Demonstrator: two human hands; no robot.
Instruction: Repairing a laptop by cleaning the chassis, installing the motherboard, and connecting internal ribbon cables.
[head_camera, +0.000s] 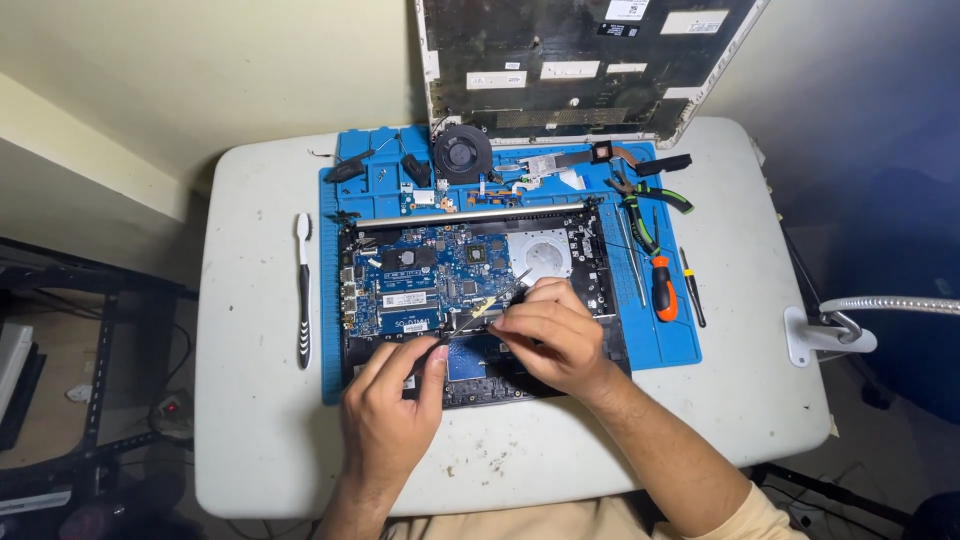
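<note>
The opened black laptop chassis (480, 300) lies on the blue silicone repair mat (670, 345). Left hand (390, 415) pinches a slim black probe (462, 328); right hand (550, 335) grips metal tweezers (512, 285) over the blue motherboard (440, 285). Step in hand: connector work. Next move demands steady, fine tip placement.

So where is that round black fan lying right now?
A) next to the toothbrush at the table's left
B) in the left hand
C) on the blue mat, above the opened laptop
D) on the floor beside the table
C: the fan lies on the blue mat, beyond the top edge of the laptop, apart from both hands and far from the toothbrush.
</note>
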